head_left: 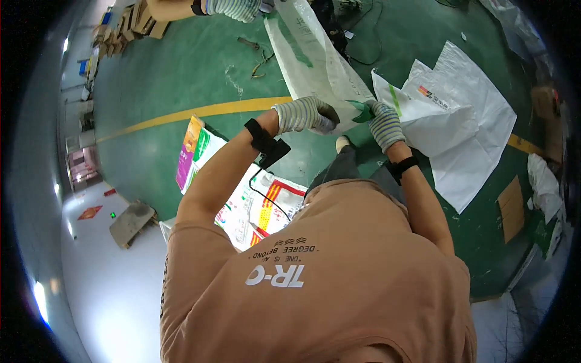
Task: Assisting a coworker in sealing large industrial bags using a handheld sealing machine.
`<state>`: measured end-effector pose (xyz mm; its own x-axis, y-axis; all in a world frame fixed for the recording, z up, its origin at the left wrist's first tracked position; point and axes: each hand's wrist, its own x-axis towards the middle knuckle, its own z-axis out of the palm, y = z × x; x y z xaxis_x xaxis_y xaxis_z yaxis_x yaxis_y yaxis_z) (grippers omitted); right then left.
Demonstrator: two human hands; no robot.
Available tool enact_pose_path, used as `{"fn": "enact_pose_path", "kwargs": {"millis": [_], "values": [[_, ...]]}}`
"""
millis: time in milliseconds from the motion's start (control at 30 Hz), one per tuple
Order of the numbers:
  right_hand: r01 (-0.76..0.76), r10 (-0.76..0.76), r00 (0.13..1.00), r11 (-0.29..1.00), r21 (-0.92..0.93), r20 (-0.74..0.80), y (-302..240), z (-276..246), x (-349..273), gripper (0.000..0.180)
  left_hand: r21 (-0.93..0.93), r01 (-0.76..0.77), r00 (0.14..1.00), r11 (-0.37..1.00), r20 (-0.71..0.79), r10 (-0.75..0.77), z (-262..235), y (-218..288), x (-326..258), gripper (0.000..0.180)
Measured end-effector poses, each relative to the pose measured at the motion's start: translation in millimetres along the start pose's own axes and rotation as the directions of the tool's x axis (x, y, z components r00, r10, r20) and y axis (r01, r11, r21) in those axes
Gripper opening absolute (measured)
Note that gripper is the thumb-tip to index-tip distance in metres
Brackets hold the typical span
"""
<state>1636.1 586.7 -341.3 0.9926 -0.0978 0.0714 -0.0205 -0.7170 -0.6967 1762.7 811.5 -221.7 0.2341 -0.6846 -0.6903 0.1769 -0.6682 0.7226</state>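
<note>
Brown T-shirt point(351, 242) fills your foreground, and beyond it both gloved hands are busy! Your left hand point(307, 115) grips the near end of a long white sack point(321, 66); your right hand point(385, 126) pinches its green corner point(362, 112). That sack stretches out over the green floor point(163, 88), its far end beside a co-worker's gloved hand point(236, 8). Rightward, toward the floor's right edge, a spread white bag point(469, 142) lies flat-ish and creased; printed bags point(266, 202) show past your left forearm point(221, 166).

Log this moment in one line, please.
left striped-gloved hand: holds long white sack | right striped-gloved hand: holds its green part
</note>
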Motion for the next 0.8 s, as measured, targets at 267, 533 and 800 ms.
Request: {"fn": "enact_pose_path", "kwargs": {"millis": [267,533,800], "values": [[-0.146,0.143,0.984,0.989,-0.024,-0.104,-5.2,15.5,-2.9,0.029,-0.128,-0.104,0.993,0.986,-0.069,0.096,-13.3,-5.2,2.7,0.032],[-0.185,0.18,0.972,0.982,-0.021,-0.153,-13.8,24.8,2.9,0.027,-0.352,-0.407,0.87,0.843,-0.432,0.24,35.2,11.1,-23.2,0.018],[-0.208,0.265,0.945,0.94,0.271,-0.193,-23.4,0.9,7.7,0.038,0.319,-0.302,0.809,0.898,-0.413,0.418,63.1,25.9,-65.4,0.008]]}}
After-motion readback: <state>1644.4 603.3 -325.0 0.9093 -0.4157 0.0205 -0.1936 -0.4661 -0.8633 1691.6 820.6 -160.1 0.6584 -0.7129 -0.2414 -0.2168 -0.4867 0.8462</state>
